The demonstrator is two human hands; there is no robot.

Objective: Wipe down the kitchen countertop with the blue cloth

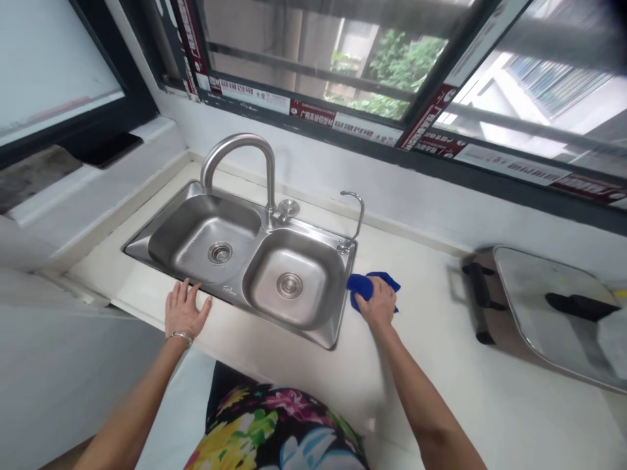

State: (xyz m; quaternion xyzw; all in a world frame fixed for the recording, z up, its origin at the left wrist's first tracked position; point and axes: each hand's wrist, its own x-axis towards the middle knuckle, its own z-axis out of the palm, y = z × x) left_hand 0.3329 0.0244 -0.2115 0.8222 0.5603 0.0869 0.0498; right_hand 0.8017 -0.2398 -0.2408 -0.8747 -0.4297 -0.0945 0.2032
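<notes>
My right hand (379, 301) presses a bunched blue cloth (360, 286) onto the white countertop (416, 352), just to the right of the sink. Parts of the cloth stick out on both sides of my fingers. My left hand (186, 308), with a bracelet at the wrist, lies flat with fingers spread on the counter's front edge, close to the sink's near rim. Between the hands sits a steel double-bowl sink (235, 295), with a drain in each bowl. A tall curved faucet (240, 140) rises behind it.
A slim second spout (360, 215) stands at the sink's back right corner. On the right, an electric pan with a glass lid (543, 294) rests on the counter. A window frame (313, 117) runs along the back wall. At the left is a ledge (98, 189).
</notes>
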